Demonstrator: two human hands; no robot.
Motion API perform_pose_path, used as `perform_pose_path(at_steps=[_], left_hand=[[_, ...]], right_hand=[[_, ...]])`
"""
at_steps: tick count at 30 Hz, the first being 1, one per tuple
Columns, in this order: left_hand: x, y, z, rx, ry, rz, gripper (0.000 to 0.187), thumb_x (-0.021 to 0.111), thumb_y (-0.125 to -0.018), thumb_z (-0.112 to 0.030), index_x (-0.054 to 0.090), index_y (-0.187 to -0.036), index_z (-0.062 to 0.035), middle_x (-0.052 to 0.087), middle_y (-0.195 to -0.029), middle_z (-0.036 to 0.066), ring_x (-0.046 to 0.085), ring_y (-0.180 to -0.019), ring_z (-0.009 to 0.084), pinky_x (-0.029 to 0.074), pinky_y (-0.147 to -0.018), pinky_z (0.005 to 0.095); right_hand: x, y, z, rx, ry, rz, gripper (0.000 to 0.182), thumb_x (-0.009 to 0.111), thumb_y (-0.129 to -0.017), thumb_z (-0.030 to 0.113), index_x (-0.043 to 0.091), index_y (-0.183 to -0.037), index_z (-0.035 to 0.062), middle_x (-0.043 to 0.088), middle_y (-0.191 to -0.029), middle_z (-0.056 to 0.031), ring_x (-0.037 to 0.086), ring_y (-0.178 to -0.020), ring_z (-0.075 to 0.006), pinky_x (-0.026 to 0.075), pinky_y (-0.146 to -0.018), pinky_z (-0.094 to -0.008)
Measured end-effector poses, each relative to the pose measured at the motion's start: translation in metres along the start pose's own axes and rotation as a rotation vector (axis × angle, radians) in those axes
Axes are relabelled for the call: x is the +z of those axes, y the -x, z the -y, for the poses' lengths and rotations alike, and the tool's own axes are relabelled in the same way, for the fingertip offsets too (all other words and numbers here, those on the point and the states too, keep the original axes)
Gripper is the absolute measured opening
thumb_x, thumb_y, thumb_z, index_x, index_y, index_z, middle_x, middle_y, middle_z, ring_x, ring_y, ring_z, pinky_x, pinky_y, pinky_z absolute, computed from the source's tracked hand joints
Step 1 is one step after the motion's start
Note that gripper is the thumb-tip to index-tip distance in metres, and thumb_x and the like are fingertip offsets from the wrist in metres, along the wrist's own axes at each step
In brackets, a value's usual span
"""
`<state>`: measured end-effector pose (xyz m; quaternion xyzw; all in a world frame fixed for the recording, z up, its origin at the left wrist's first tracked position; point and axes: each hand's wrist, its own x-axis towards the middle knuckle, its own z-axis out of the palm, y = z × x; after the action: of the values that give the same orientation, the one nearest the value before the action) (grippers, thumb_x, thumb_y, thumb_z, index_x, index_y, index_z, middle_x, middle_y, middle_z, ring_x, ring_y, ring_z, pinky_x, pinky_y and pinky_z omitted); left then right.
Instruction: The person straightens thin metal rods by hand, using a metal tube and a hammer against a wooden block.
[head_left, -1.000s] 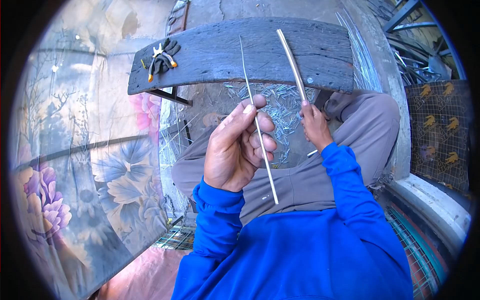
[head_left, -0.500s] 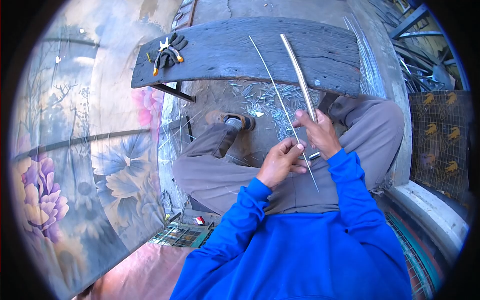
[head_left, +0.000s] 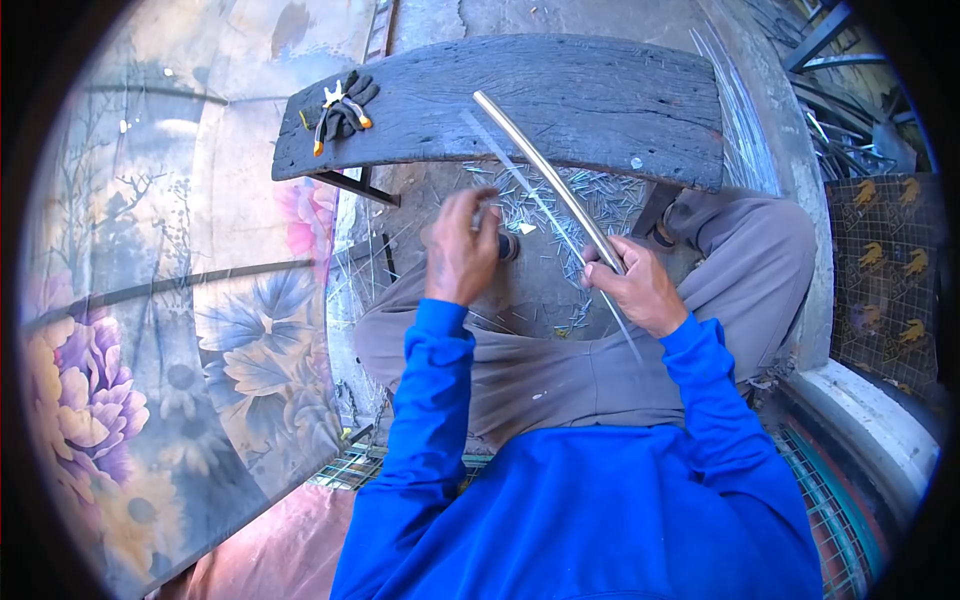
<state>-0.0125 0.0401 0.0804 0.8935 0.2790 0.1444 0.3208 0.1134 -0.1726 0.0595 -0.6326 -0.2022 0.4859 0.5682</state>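
My right hand (head_left: 640, 285) is closed around the lower part of a shiny metal tube (head_left: 545, 170), whose upper end reaches over the bench. A thin rod (head_left: 548, 212), blurred by motion, runs beside the tube and passes by the fingers of that hand, its lower end over my lap. Away from both, my left hand (head_left: 462, 245) is raised over the gap between my legs. Its fingers are smeared by motion, and I cannot make out anything in them.
A dark wooden bench (head_left: 430, 105) lies ahead, with pliers (head_left: 342, 112) on a black glove (head_left: 358, 95) at its left. Cut metal pieces (head_left: 600, 200) litter the floor. Long thin rods (head_left: 738, 120) stand at the bench's right end. A floral cloth (head_left: 180, 350) hangs at left.
My left hand has let go of the thin rod and moved left and up. The tube's upper end has swung left, and the rod's upper end has shifted left and down.
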Motion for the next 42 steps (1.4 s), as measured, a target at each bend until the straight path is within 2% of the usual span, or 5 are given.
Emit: perform_pose_path(at_steps=[10, 14, 22, 27, 42], left_hand=[[-0.055, -0.001, 0.031, 0.187, -0.581, 0.265, 0.023, 0.051, -0.099, -0.025, 0.061, -0.120, -0.0244, 0.056, -0.134, 0.004, 0.046, -0.132, 0.0318, 0.018, -0.114, 0.0635], [-0.095, 0.013, 0.027, 0.312, -0.501, 0.284, 0.015, 0.059, -0.094, -0.018, 0.066, -0.107, -0.0170, 0.062, -0.099, 0.004, 0.061, -0.100, 0.0254, 0.035, -0.106, 0.0541], [-0.116, 0.047, 0.029, 0.025, -0.334, 0.117, 0.015, 0.060, -0.095, -0.015, 0.064, -0.107, -0.0077, 0.061, -0.090, 0.012, 0.062, -0.079, 0.0312, 0.049, -0.070, 0.0384], [-0.026, 0.061, 0.032, -0.411, 0.385, 0.066, 0.019, 0.058, -0.099, -0.020, 0.062, -0.108, -0.0043, 0.064, -0.081, 0.007, 0.057, -0.071, 0.0087, 0.045, -0.061, 0.0270], [0.059, 0.063, 0.011, -0.866, 1.057, 0.326, 0.020, 0.049, -0.102, -0.030, 0.057, -0.094, -0.0133, 0.033, -0.062, -0.009, 0.023, -0.047, 0.0017, 0.017, -0.042, 0.0211]], right_hand=[[-0.012, 0.020, 0.022, 0.054, -0.180, 0.194, 0.021, 0.066, -0.088, 0.015, 0.063, -0.103, 0.0001, 0.067, -0.084, -0.0065, 0.063, -0.080, -0.0122, 0.050, -0.075, -0.0291], [-0.057, 0.007, 0.065, -0.474, 0.716, -0.140, 0.023, 0.071, -0.087, 0.018, 0.065, -0.103, 0.0031, 0.069, -0.082, -0.0135, 0.068, -0.073, -0.0203, 0.053, -0.067, -0.0332], [-0.085, 0.006, 0.089, -0.400, 0.655, -0.548, 0.026, 0.070, -0.091, 0.020, 0.064, -0.107, 0.0021, 0.071, -0.086, -0.0091, 0.067, -0.077, -0.0118, 0.052, -0.068, -0.0271], [-0.066, -0.007, 0.036, -0.366, 0.431, -0.620, 0.033, 0.061, -0.098, 0.035, 0.063, -0.110, 0.0046, 0.061, -0.080, -0.0011, 0.054, -0.075, -0.0062, 0.046, -0.066, -0.0269], [-0.032, -0.013, -0.012, -0.056, 0.808, -0.327, 0.040, 0.046, -0.101, 0.042, 0.059, -0.108, 0.0046, 0.066, -0.087, -0.0240, 0.061, -0.085, -0.0464, 0.046, -0.072, -0.0537]])
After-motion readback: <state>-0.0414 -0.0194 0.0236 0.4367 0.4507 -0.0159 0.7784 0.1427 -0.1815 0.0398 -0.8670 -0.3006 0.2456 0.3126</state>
